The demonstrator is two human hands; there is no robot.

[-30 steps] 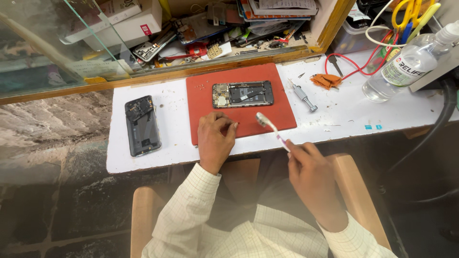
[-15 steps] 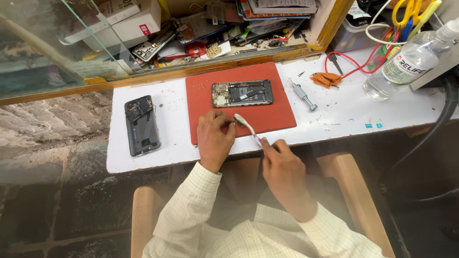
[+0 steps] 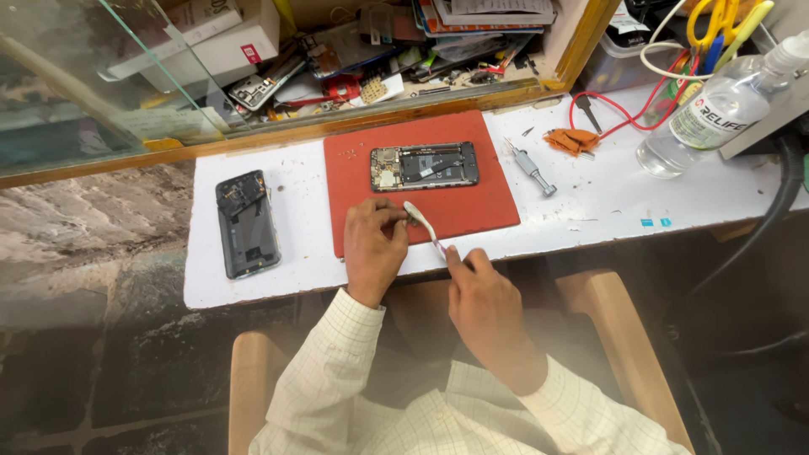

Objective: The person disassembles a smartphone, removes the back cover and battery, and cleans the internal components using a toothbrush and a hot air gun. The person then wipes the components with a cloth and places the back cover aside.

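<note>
A toothbrush point(image 3: 424, 226), gripped by the right hand point(image 3: 482, 291), meets a small part pinched in the left hand point(image 3: 373, 244) at the red mat's point(image 3: 472, 206) near edge. Beyond lies an opened phone point(image 3: 424, 166); a back cover point(image 3: 245, 222) rests left on the white desk point(image 3: 607, 198).

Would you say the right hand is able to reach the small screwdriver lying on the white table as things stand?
Probably yes, but not freely: the right hand holds a toothbrush, so it would need setting down first. The screwdriver lies on bare white table beyond the red mat, with nothing between.
</note>
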